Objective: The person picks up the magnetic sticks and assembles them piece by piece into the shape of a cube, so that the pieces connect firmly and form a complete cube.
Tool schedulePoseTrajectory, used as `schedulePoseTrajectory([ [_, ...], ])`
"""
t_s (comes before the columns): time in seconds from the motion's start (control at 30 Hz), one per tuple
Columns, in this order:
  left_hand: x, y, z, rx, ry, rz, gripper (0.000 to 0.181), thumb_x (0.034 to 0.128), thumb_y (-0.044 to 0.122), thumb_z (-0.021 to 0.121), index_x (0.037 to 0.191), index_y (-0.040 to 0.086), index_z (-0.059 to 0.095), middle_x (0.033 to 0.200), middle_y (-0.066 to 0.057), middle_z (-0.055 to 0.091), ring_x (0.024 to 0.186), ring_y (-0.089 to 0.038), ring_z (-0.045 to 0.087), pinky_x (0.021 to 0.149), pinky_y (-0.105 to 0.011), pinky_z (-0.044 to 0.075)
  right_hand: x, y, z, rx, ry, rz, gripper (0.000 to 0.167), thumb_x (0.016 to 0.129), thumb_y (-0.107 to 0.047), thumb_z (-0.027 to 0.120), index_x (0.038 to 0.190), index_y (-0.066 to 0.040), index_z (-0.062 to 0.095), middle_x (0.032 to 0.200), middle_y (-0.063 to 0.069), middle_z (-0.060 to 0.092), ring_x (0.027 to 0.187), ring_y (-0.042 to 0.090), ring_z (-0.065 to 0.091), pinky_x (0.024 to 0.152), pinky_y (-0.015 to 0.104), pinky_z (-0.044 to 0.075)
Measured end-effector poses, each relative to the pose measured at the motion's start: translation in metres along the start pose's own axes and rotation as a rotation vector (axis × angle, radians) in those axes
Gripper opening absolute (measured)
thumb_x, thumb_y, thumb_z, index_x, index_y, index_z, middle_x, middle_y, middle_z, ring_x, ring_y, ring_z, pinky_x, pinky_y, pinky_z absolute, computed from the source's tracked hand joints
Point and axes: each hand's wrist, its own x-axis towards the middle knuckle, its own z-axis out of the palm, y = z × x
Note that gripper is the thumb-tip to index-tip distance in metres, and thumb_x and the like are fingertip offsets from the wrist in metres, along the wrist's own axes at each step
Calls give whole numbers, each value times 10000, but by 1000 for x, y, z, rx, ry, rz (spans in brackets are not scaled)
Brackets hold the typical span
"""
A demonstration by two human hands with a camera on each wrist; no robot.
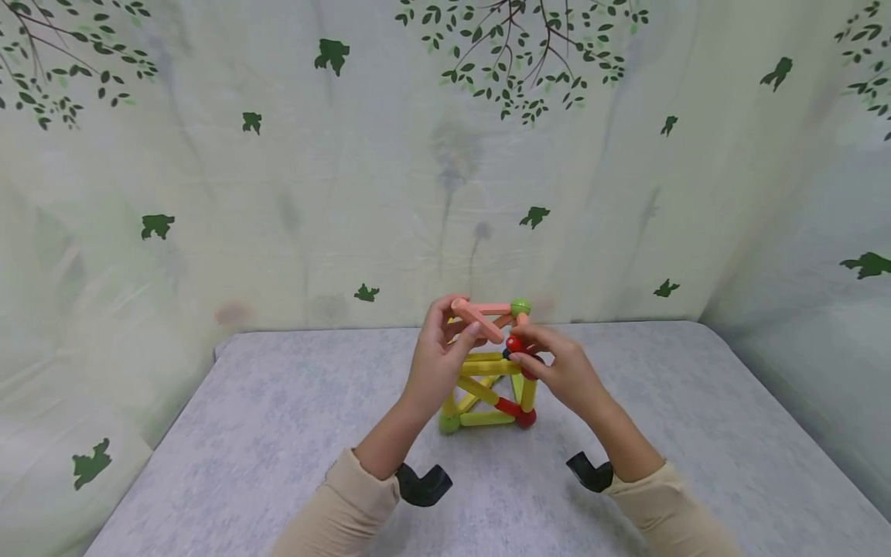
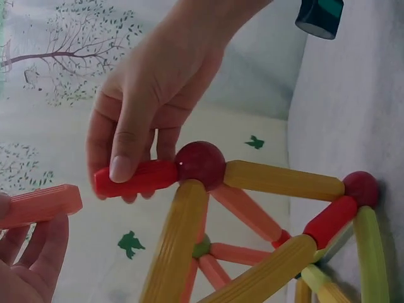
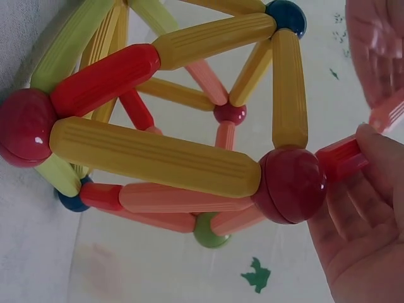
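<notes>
A frame of magnetic rods and balls stands on the table, with yellow rods [image 3: 154,158], salmon rods and red, green and blue balls. My left hand [image 1: 433,356] holds a loose salmon rod [image 1: 479,320] in front of the frame's upper part. With thumb and fingers my right hand [image 1: 567,367] pinches a short red rod [image 2: 142,178]. That red rod's inner end meets a red ball [image 2: 201,164] at an upper corner of the frame. In the left wrist view, a gap separates the salmon rod's tip from the red rod's free end.
The grey table [image 1: 278,433] extends around the frame. Behind it hangs a pale cloth [image 1: 390,193] printed with leaves and branches. Black wrist straps [image 1: 426,486] stick out below both forearms. At the frame's base sits a green ball [image 1: 448,423].
</notes>
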Motion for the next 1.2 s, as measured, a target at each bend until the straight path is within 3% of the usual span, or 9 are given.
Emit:
schedulePoseTrajectory([
  [0.17, 5, -10, 6, 24, -11, 22, 376, 904, 25, 505, 1247, 5, 353, 1140, -137, 494, 988, -277, 538, 802, -438, 463, 1, -1, 3, 3, 0, 0, 341, 758, -49, 696, 1083, -91, 607, 934, -20, 608, 815, 102, 574, 685, 261, 504],
  [0.37, 6, -9, 6, 54, -5, 34, 417, 890, -10, 515, 1260, 35, 329, 1133, -160, 509, 935, -300, 567, 796, -409, 473, 5, -3, 6, 66, 9, 6, 341, 780, -65, 679, 1102, -141, 598, 943, -33, 612, 792, 102, 566, 669, 294, 506],
  [0.53, 10, -5, -1, 167, 20, 42, 425, 872, -4, 552, 1252, 39, 365, 1104, -179, 525, 969, -287, 568, 795, -346, 479, 16, -7, 9, 136, 10, -9, 385, 805, -101, 647, 1174, -179, 571, 996, -13, 618, 837, 116, 568, 692, 303, 502],
  [0.77, 29, -41, -30, 369, 98, 115, 376, 863, 127, 605, 1216, 83, 484, 1093, -43, 556, 935, -142, 571, 757, -297, 490, 33, 0, 14, 192, -72, 19, 416, 828, -136, 632, 1234, -167, 547, 1005, 51, 620, 778, 201, 577, 571, 289, 486],
  [0.87, 35, -48, -40, 418, 85, 79, 364, 869, 126, 598, 1214, 83, 493, 1125, -45, 549, 942, -165, 565, 767, -305, 485, 41, 6, 16, 204, -116, 38, 414, 831, -144, 630, 1236, -136, 543, 1012, 73, 621, 795, 249, 602, 633, 295, 493],
  [0.97, 40, -57, -50, 481, 38, 7, 386, 871, 121, 597, 1242, 81, 496, 1167, -49, 526, 976, -210, 548, 796, -342, 469, 48, 11, 19, 176, -155, 84, 400, 837, -160, 629, 1229, -150, 550, 1015, 47, 621, 817, 211, 612, 703, 299, 498],
  [1.2, 43, -76, -64, 585, -103, -178, 523, 878, 144, 585, 1359, 109, 384, 1307, -78, 427, 1073, -274, 483, 838, -397, 444, 58, 15, 24, 63, -252, 226, 380, 861, -161, 613, 1236, -162, 549, 948, 48, 646, 787, 151, 595, 683, 316, 488],
])
